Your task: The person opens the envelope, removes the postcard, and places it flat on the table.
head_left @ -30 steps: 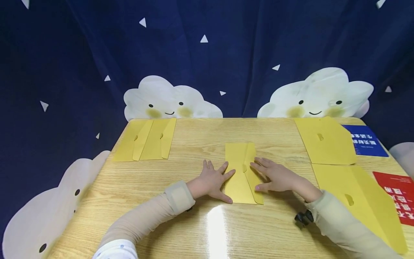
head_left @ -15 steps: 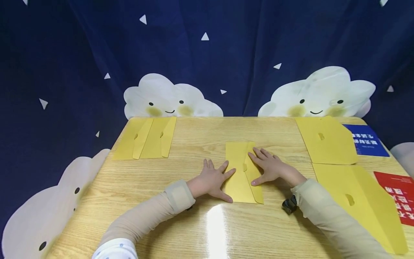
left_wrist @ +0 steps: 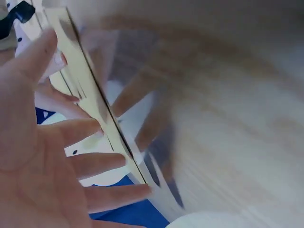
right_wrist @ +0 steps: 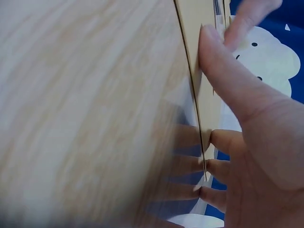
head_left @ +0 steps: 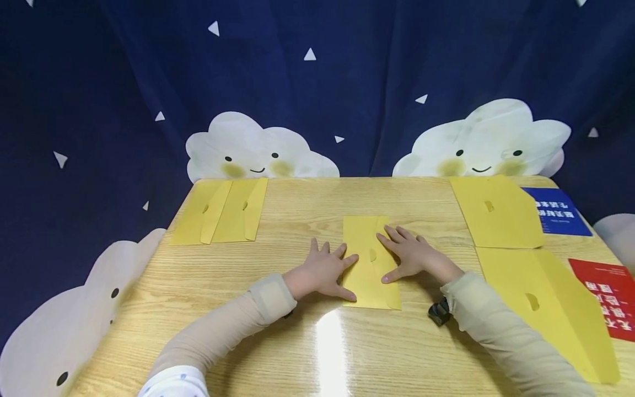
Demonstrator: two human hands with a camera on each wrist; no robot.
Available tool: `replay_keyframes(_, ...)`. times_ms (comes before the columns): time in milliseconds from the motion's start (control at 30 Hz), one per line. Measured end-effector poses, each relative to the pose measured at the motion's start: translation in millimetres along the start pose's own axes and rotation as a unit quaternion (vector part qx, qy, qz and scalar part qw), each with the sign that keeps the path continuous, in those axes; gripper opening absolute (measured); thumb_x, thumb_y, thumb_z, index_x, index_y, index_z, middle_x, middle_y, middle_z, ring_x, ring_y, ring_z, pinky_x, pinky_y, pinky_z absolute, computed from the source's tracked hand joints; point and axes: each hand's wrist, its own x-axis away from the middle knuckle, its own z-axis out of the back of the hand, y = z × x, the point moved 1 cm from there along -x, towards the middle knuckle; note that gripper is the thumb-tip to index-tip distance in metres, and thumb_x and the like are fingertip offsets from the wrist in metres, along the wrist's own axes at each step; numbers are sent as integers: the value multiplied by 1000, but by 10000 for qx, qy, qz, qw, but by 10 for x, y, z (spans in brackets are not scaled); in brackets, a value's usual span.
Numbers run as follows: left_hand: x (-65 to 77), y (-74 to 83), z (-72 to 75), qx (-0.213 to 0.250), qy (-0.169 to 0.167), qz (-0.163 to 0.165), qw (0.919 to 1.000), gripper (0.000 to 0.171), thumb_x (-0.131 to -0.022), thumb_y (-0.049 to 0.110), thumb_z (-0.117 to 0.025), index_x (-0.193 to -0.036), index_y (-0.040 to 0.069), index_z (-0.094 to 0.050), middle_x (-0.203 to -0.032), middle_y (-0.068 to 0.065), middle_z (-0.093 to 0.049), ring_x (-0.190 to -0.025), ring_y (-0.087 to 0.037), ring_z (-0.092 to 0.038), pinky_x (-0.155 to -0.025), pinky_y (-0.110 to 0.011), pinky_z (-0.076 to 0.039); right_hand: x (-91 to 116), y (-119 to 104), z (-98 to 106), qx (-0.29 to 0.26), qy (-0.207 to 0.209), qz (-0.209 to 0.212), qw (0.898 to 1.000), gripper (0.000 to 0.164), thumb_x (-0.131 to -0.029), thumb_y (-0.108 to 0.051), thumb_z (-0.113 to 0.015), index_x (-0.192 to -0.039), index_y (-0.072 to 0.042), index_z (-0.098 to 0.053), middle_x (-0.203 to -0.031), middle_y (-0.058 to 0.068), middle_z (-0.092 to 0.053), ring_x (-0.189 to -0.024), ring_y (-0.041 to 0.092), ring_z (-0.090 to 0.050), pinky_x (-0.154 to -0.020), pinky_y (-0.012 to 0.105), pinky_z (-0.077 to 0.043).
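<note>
A yellow envelope (head_left: 361, 275) lies flat on the wooden table, its flap folded over along the right side. My left hand (head_left: 324, 270) is spread at its left edge, with thumb and forefinger on the paper. On the flap side my right hand (head_left: 412, 253) rests with extended fingers and thumb on the envelope's right part. In the left wrist view the left hand's spread fingers (left_wrist: 97, 164) reach toward the envelope's thin edge. The right wrist view shows the right thumb (right_wrist: 228, 71) against the envelope (right_wrist: 194, 52).
Two folded yellow envelopes (head_left: 238, 220) lie side by side at the back left of the table (head_left: 198, 298). At the right lie two unfolded ones (head_left: 501, 220), beside a blue card (head_left: 563, 215) and a red card (head_left: 610, 298). A dark curtain (head_left: 278, 60) with clouds hangs behind.
My right hand has moved left onto the envelope's flap, and the flap now lies flatter. My left hand has stayed in place at the left edge.
</note>
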Motion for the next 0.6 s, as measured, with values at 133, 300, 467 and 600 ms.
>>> replay_keyframes(133, -124, -77, 55, 530, 680, -129, 9962, 74, -80, 62, -53, -138, 19, -41, -142, -12, -35, -126, -38, -35, -96, -62, -25, 2, -10, 8, -3, -27, -17, 10000, 108, -67, -63, -67, -145, -6, -19, -149, 22, -7, -133, 45, -6, -93, 70, -13)
replay_keyframes(300, -325, -167, 107, 1700, 1176, -390, 9776, 59, -82, 44, -63, -132, 15, -50, -141, -14, -36, -128, -34, -33, -95, -63, -25, 0, -5, 9, 42, -44, -11, 10000, 109, -66, -65, -66, -145, -6, -20, -149, 22, -8, -133, 45, -6, -92, 71, -14)
replay_keyframes(467, -506, -185, 101, 2608, 930, -634, 9588, 61, -79, 43, -68, -133, 20, -49, -148, -16, -20, -134, -37, -16, -97, -66, -15, -4, 8, 6, 116, -28, -22, 9999, 109, -66, -66, -65, -145, -7, -20, -149, 22, -8, -133, 45, -6, -92, 71, -14)
replay_keyframes(600, -610, -155, 65, 2936, 853, -554, 9505, 57, -78, 43, -69, -129, 21, -54, -148, -18, -17, -134, -39, -12, -98, -66, -10, -1, 11, 4, 129, -2, -27, 9999, 108, -66, -65, -65, -145, -7, -20, -149, 22, -8, -133, 44, -6, -92, 71, -15)
